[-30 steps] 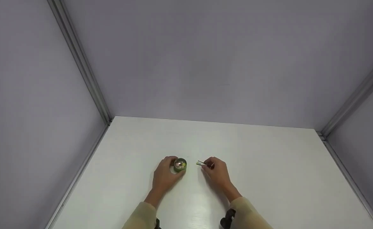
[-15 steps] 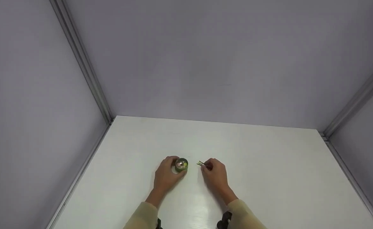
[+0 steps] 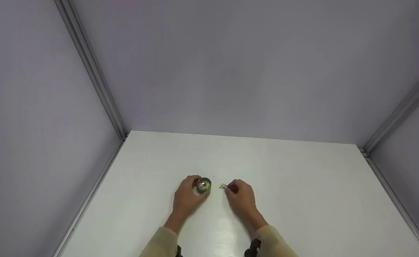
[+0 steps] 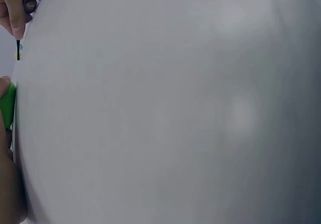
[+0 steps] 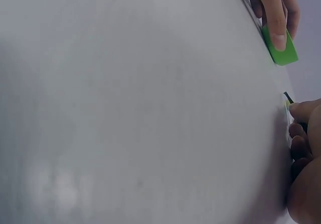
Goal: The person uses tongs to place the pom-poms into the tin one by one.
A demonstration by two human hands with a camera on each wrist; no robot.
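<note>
Evenly and softly lit from overhead, with a faint sheen on the glossy white worktop (image 3: 302, 185) near the bottom edge, weak shadows, wide-angle bending of the wall lines, and hazy, washed-out wrist views.

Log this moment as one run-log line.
left hand: grips small green cup on white table | right hand: pinches thin dark tool beside cup

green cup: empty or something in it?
Not empty. The head view looks down into the green cup, gripped by the left hand, and shows pale pinkish and yellowish bits inside; what they are cannot be told.
</note>
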